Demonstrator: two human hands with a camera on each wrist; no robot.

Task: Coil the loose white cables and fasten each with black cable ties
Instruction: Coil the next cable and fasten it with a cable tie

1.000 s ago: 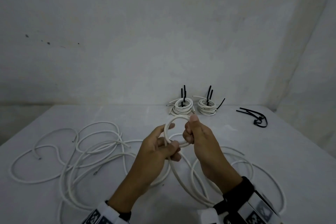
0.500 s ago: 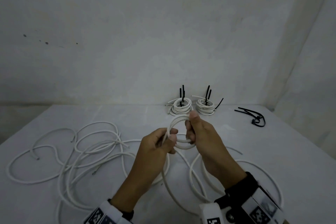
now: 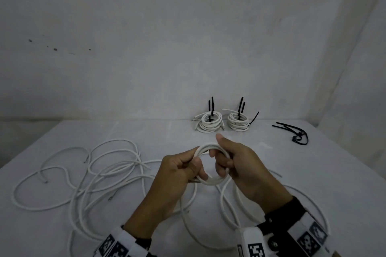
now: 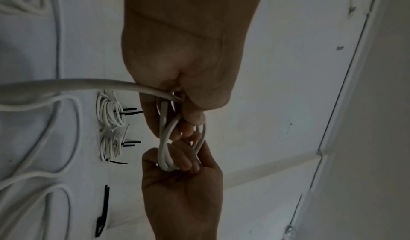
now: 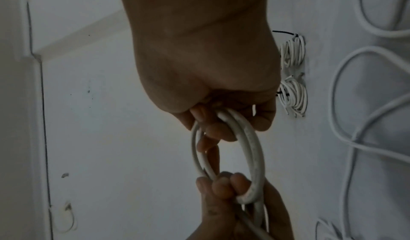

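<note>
Head view: small coil of round white cable (image 3: 211, 181) held above the pale grey worktop (image 3: 313, 173), left hand (image 3: 177, 175) pinching its left side, right hand (image 3: 240, 165) curled round its right side. Behind the coil, two tied white cable bundles (image 3: 210, 124) and loose black cable ties (image 3: 296, 133); left of the coil, tangled white cables (image 3: 94, 173).

Left wrist view: left grip (image 4: 184, 89) pinching the coil (image 4: 165, 149).

Right wrist view: right grip (image 5: 208, 86) curled round the coil (image 5: 252, 149).
</note>
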